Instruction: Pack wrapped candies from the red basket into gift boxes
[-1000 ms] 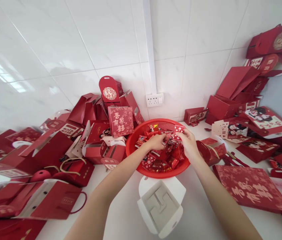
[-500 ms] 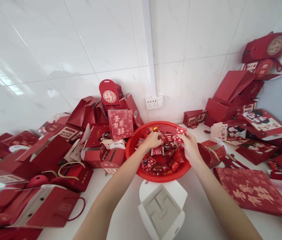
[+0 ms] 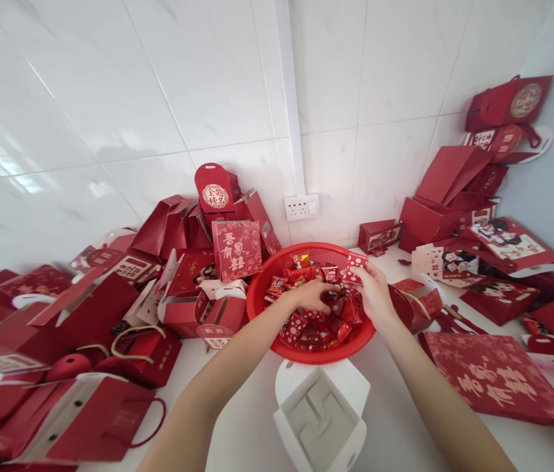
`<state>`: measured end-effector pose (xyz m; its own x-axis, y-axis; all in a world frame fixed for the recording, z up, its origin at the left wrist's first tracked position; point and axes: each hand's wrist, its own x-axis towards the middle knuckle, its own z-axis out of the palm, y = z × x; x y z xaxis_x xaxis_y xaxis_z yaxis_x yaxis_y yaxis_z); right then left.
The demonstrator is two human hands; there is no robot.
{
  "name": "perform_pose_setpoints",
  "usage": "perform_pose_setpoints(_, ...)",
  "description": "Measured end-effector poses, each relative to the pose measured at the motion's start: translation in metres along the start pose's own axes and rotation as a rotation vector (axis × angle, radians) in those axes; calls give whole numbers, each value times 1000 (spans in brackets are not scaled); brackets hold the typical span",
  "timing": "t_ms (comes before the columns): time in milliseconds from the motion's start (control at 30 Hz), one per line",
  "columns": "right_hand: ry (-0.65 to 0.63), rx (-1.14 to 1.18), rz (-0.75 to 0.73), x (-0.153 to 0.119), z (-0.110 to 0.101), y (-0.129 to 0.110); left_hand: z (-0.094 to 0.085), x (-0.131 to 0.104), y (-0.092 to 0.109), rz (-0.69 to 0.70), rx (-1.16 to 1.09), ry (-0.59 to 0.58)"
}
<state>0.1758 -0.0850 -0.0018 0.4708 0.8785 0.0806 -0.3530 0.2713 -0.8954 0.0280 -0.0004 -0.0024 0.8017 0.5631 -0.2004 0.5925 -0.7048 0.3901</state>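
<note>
A red plastic basket (image 3: 323, 357) holds many red-wrapped sweets (image 3: 313, 337). Over the middle of the sweets is my left hand (image 3: 315, 295), its fingers curved and spread a little among the wrappers, with no item visible in its grasp. At the basket's right rim, my right hand (image 3: 374, 288) pinches a red packet with white dots (image 3: 356, 267). An open white box (image 3: 320, 419) stands in front of the basket, showing its bare inside.
Red gift boxes and bags crowd the left side, including an upright box (image 3: 237, 249) and a bag with a rope handle (image 3: 146, 354). On the right lie a flat red box (image 3: 497, 377) and stacked boxes. A wall socket (image 3: 301, 208) sits behind.
My left hand has moved slightly right and down over the sweets, and its fingers have spread. My right hand still holds the dotted packet. The view has shifted slightly.
</note>
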Motion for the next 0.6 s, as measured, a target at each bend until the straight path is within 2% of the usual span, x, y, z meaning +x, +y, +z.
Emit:
perform_pose_setpoints(100, 4, 14, 6, -1, 1, -1, 3, 1, 1, 17, 42, -63)
perform_pose_setpoints(167, 7, 22, 10, 0, 1, -2, 4, 3, 2, 30, 60, -63)
perform_pose_setpoints(300, 6, 32, 19, 0, 1, -2, 5, 6, 3, 26, 57, -21)
perform_pose_setpoints(600, 11, 68, 38, 3, 1, -2, 1, 7, -4, -138, 36, 173)
